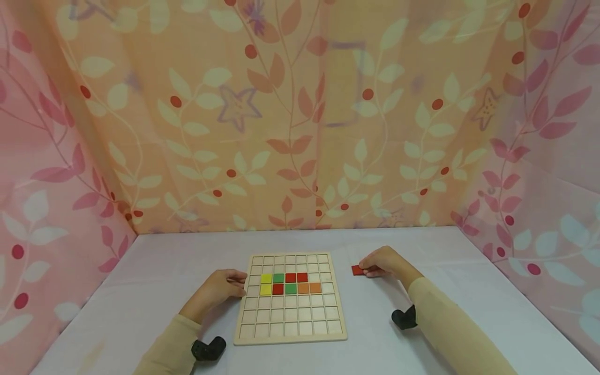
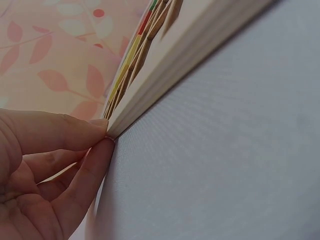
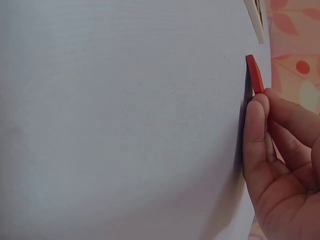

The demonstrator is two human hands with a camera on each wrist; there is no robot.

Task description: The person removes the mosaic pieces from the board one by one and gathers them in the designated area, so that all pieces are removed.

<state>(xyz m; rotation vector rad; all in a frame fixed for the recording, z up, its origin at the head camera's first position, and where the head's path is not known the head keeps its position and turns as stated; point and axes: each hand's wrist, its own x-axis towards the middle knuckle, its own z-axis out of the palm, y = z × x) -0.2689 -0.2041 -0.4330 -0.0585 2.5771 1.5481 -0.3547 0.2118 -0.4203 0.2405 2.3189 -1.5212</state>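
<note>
A wooden grid board point(image 1: 290, 315) lies on the table, with several yellow, green, red and orange square tiles in two rows of its cells. My left hand point(image 1: 217, 289) is at the board's left edge. In the left wrist view, thumb and finger pinch the board's rim point(image 2: 165, 70). To the right of the board, my right hand point(image 1: 386, 261) holds a red square tile point(image 1: 357, 270) by one side. The right wrist view shows that tile point(image 3: 254, 74) tilted slightly off the white surface, pinched between thumb and fingertips.
A white cloth covers the table point(image 1: 178, 250). Patterned curtains point(image 1: 300, 130) stand behind it and on both sides. Each wrist wears a black device, one near the left sleeve point(image 1: 169, 346) and one below the right sleeve point(image 1: 454, 323).
</note>
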